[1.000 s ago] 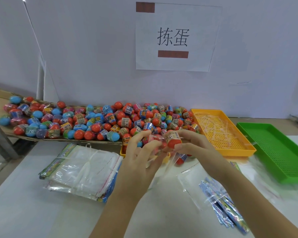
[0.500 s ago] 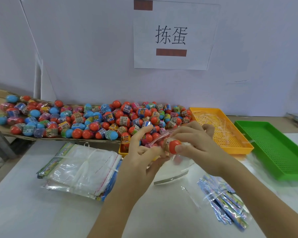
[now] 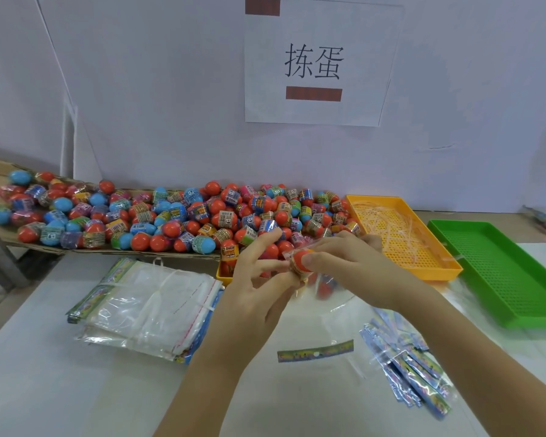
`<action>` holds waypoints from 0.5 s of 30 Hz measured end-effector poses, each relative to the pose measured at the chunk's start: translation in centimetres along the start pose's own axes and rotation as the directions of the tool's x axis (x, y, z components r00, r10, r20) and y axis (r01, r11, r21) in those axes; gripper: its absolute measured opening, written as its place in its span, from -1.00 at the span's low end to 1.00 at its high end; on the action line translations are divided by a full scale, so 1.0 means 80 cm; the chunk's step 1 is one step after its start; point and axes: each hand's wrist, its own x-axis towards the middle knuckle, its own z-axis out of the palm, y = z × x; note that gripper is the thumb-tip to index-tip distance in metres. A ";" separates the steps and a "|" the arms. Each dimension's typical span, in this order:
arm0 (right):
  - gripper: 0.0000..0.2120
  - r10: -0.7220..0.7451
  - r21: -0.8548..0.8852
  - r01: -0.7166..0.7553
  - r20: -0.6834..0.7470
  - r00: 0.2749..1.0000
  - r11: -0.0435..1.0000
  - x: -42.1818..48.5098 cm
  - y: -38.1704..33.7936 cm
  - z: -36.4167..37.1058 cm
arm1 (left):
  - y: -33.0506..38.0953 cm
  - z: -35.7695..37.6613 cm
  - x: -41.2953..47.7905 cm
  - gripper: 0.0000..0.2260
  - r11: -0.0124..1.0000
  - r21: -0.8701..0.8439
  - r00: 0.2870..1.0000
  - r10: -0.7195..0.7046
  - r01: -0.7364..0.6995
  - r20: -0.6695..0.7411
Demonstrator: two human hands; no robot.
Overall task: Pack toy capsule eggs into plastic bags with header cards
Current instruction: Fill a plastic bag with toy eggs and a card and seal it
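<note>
My right hand pinches an orange capsule egg between thumb and fingers, at the mouth of a clear plastic bag. My left hand pinches the bag's edge right beside the egg, its index finger raised. Blurred eggs show through the film under my right hand. A colourful header card strip lies on the table in front of my hands, with clear film around it. I cannot tell whether that strip belongs to the held bag. A big pile of capsule eggs lies on cardboard behind my hands.
A stack of unfilled bags lies at the left, and a bundle of header cards at the right. An orange tray with plastic strings and a green tray stand at the right. A small yellow tray sits under my left hand.
My right hand turned the orange egg toward my left hand and pressed it to the bag's mouth. The bag swung lower, and a header card strip now lies flat on the table.
</note>
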 end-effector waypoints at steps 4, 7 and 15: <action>-0.58 0.052 0.134 -0.053 0.012 0.999 0.990 0.001 -0.005 0.000 | -0.001 0.002 0.000 -0.86 0.999 0.001 0.998 0.049 -0.049 -0.045; -0.54 0.072 0.144 -0.077 0.039 0.997 0.987 0.005 -0.006 -0.002 | -0.004 0.003 -0.002 -0.84 0.998 -0.001 0.998 0.055 -0.055 -0.037; -0.63 0.144 0.176 -0.172 0.158 0.977 0.969 0.003 0.005 0.004 | -0.008 0.004 -0.004 -0.60 0.975 -0.114 0.980 -0.197 0.192 -0.040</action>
